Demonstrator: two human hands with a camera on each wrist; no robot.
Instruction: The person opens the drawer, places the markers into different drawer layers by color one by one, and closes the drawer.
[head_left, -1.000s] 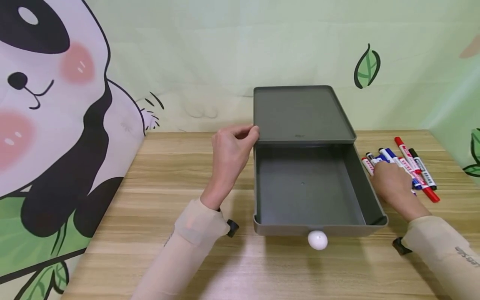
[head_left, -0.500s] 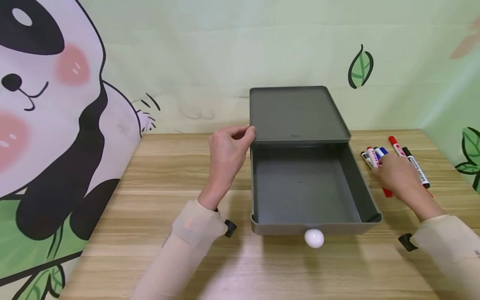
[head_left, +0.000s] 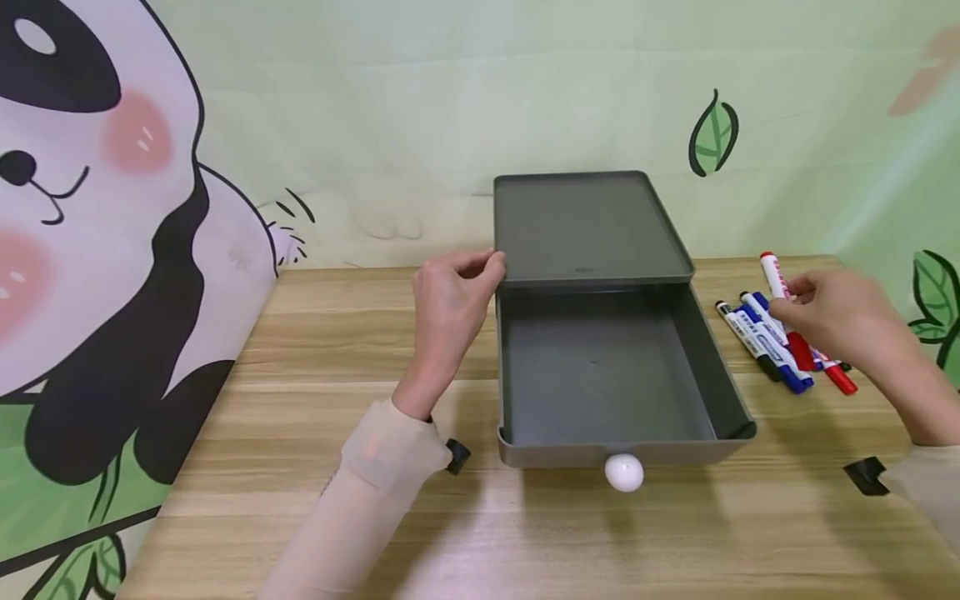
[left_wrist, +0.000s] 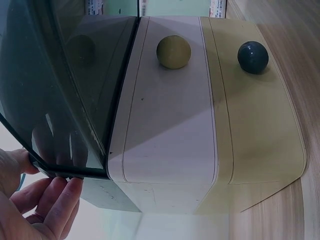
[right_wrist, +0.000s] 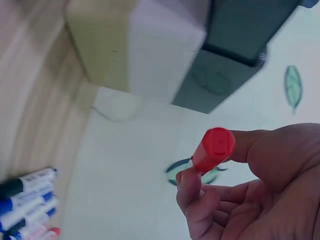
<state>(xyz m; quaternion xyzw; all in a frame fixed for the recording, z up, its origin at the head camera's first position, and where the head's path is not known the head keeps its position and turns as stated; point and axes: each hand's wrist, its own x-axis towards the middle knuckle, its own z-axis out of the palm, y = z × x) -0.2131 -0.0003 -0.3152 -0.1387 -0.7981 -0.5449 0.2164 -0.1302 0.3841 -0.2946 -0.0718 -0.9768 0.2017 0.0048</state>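
Observation:
A stack of drawers stands on the table, its dark grey top drawer (head_left: 555,457) pulled out with nothing inside. My left hand (head_left: 450,312) pinches the left front corner of the grey cabinet top (head_left: 588,225); in the left wrist view, thumb and fingers (left_wrist: 62,205) lie on either side of that corner. To the right of the drawer, my right hand (head_left: 851,325) pinches a red marker (head_left: 772,271) with a white barrel. Its red end (right_wrist: 215,147) points at the camera in the right wrist view. Several black, blue and red markers (head_left: 757,337) lie below that hand.
A white knob (head_left: 624,472) sticks out from the front of the grey drawer. Below it in the stack are a pale lilac drawer (left_wrist: 167,110) and a yellow drawer (left_wrist: 260,125), both closed. A green printed backdrop (head_left: 390,108) rises behind the wooden table (head_left: 337,358).
My right hand has gathered markers in the pile, then come up and to the right with the red marker in its fingers. The left hand stays at the cabinet corner; the head view has shifted slightly.

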